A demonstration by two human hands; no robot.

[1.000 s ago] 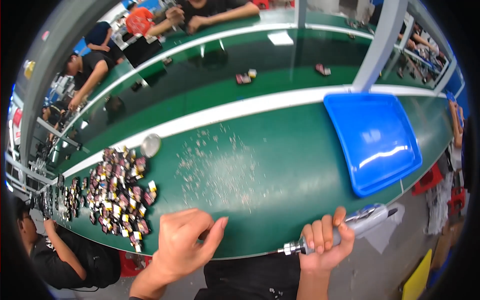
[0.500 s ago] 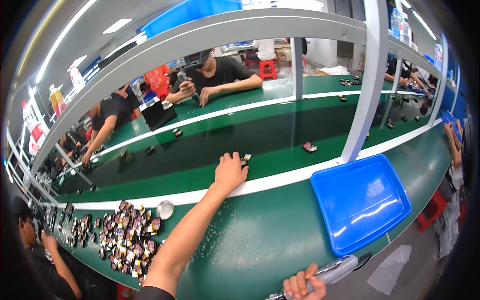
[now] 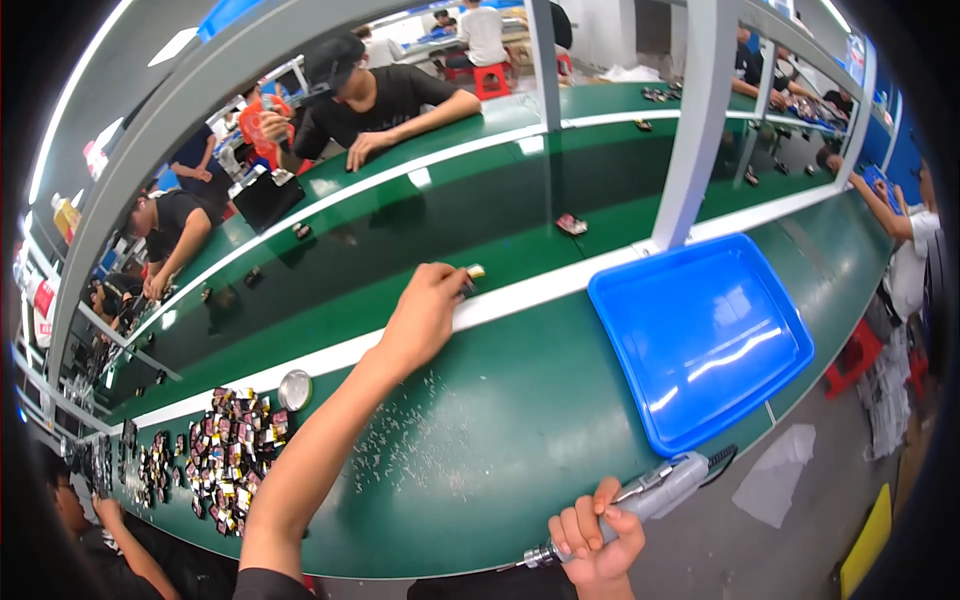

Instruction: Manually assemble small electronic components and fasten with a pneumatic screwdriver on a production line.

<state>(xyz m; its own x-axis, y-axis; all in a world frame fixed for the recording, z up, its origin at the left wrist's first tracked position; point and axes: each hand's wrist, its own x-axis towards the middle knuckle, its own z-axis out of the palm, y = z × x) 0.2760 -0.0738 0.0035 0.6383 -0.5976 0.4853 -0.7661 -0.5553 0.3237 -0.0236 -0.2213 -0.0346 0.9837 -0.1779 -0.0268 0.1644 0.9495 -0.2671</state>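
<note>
My left hand (image 3: pixel 420 312) reaches over the white rail at the near edge of the dark green belt. Its fingers are closed on a small black component with a white and yellow end (image 3: pixel 475 273); the fingers hide part of it. My right hand (image 3: pixel 598 540) is wrapped round a grey electric screwdriver (image 3: pixel 668 488), held near the front edge of the green bench (image 3: pixel 520 400). The screwdriver's bit points left, and its cord end lies by the corner of the blue tray (image 3: pixel 700 340). Left of my left forearm sits a heap of similar small components (image 3: pixel 232 450).
A round metal tin (image 3: pixel 295 390) stands beside the heap. Tiny light bits (image 3: pixel 420 440) are scattered over the bench. A grey post (image 3: pixel 690 130) rises behind the tray. One component (image 3: pixel 571 224) lies on the belt. Co-workers (image 3: pixel 375 110) sit across the belt and at both sides.
The view has shifted, and more of my right hand and the screwdriver shows. My left hand has drawn slightly back toward me, its fingers now closed round the small component.
</note>
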